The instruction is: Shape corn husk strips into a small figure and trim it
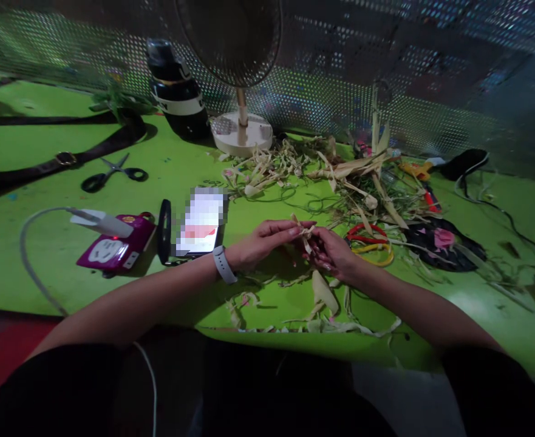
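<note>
Husk strip (pixel 308 233) sits pinched between my left hand (pixel 267 240) and right hand (pixel 333 252) over the table (pixel 276 306), and tugging its thin ends too hard could tear it or drop it among the similar scraps (pixel 324 295).

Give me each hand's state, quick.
Left hand: closed, fingertips holding a pale strip.
Right hand: closed, fingers curled, holding the same pale strip.

Pale husk strip (pixel 307 233) (ends free), held.
</note>
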The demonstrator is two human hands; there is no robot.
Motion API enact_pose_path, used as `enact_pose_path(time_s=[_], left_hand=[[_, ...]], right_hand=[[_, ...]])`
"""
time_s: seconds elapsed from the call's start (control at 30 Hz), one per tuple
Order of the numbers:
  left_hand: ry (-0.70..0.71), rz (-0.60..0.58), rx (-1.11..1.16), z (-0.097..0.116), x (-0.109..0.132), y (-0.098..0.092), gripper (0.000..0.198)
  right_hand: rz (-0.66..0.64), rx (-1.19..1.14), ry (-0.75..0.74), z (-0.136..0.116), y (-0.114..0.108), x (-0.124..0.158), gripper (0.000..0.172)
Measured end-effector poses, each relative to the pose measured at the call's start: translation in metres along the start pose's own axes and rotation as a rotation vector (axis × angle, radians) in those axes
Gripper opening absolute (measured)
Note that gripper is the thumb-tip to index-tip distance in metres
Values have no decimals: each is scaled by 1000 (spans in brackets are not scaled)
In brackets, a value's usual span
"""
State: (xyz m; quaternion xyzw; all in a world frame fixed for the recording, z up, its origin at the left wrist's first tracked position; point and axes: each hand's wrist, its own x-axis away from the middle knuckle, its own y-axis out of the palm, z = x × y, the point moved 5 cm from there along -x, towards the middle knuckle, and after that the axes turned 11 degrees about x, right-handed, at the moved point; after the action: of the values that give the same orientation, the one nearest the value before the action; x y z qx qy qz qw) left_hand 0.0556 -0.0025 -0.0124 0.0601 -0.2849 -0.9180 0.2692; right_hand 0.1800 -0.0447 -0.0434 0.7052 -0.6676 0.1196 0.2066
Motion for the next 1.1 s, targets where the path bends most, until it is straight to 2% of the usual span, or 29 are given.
enact_pose_path(time_s=[0.17, 0.43, 0.67, 0.8, 0.97, 1.03, 1.1], left_hand=[[-68, -19, 63, -5, 3, 5, 45], [37, -11, 37, -3, 1, 5, 25], [157, 33, -34, -1, 0, 2, 23], [125, 42, 5, -1, 1, 2, 26], [0, -66, 138, -10, 3, 11, 37], [1, -68, 123, -11, 3, 13, 35], [49, -31, 77, -10, 2, 12, 36]], right_hand=[[-76, 83, 28, 2, 2, 0, 37], [-81, -48, 28, -3, 4, 3, 36], [-118, -54, 31, -2, 7, 4, 33], [-96, -54, 46, -2, 7, 4, 36], [-65, -61, 22, -3, 6, 4, 31], [-104, -65, 9, -5, 8, 4, 27], [-136, -58, -4, -8, 10, 3, 29]])
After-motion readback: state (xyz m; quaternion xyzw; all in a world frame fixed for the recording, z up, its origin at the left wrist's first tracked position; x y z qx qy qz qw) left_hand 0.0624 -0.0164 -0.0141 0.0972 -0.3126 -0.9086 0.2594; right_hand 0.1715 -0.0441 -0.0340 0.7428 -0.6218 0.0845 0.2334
